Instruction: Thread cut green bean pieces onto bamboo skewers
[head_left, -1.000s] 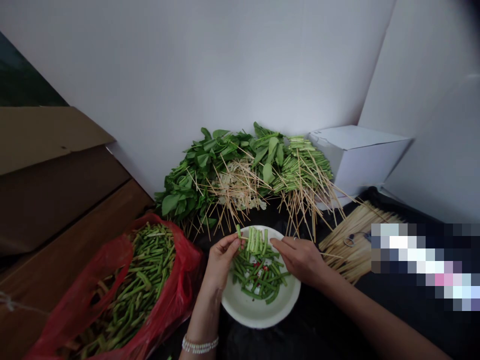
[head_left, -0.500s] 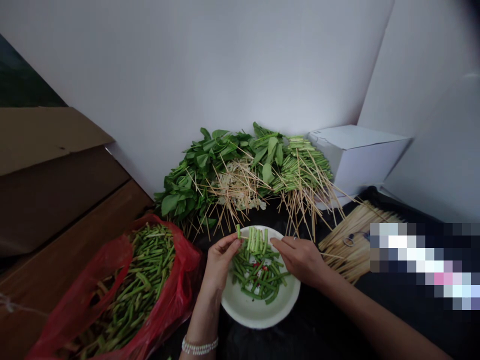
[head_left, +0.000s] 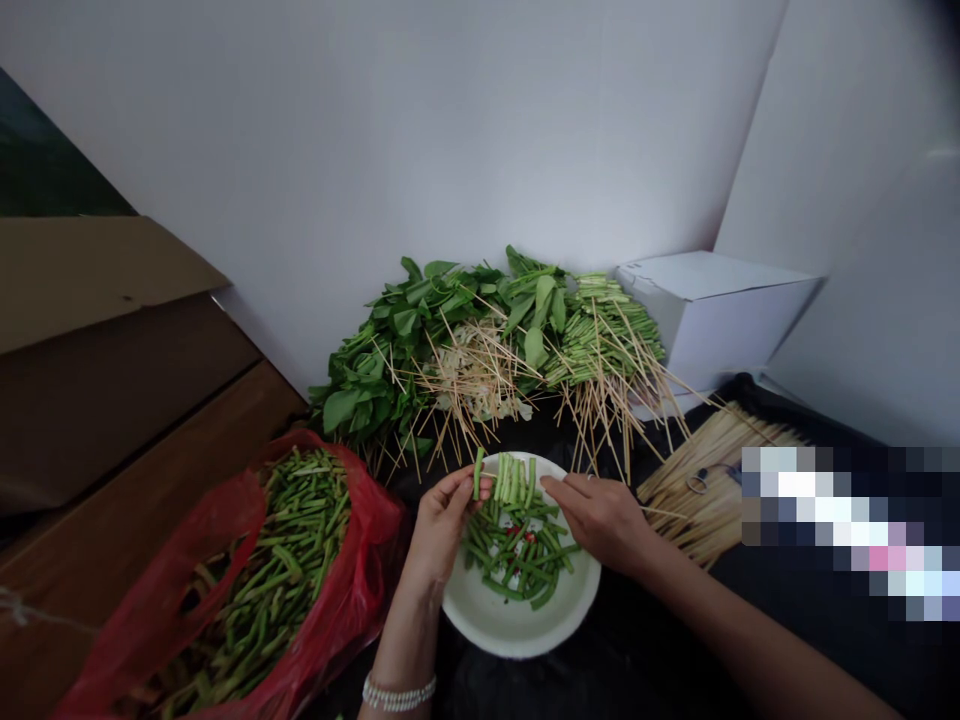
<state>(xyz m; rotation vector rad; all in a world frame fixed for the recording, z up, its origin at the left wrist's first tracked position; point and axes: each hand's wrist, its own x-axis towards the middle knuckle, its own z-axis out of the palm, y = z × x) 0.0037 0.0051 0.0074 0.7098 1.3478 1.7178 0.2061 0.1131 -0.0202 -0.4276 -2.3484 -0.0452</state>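
My left hand [head_left: 442,527] pinches a short green bean piece [head_left: 478,473] upright at the plate's far rim. My right hand [head_left: 604,520] lies over the plate's right side, gripping what looks like a thin bamboo skewer [head_left: 664,511]. A tight row of green bean pieces [head_left: 513,480] stands between my hands, apparently threaded on that skewer, though the stick is hidden there. Below them, a white plate [head_left: 517,630] holds loose cut green beans [head_left: 517,558] with a few red bits.
A red plastic bag [head_left: 352,590] of cut beans sits on the left by a wooden surface [head_left: 150,470]. Ahead lie skewered leafy greens [head_left: 397,350]. To the right are a bamboo skewer bundle [head_left: 705,500], scissors [head_left: 697,483] and a white box [head_left: 712,310].
My left hand has shifted slightly down and to the right, and its bean piece now stands more upright, closer to the row. My right hand has barely moved.
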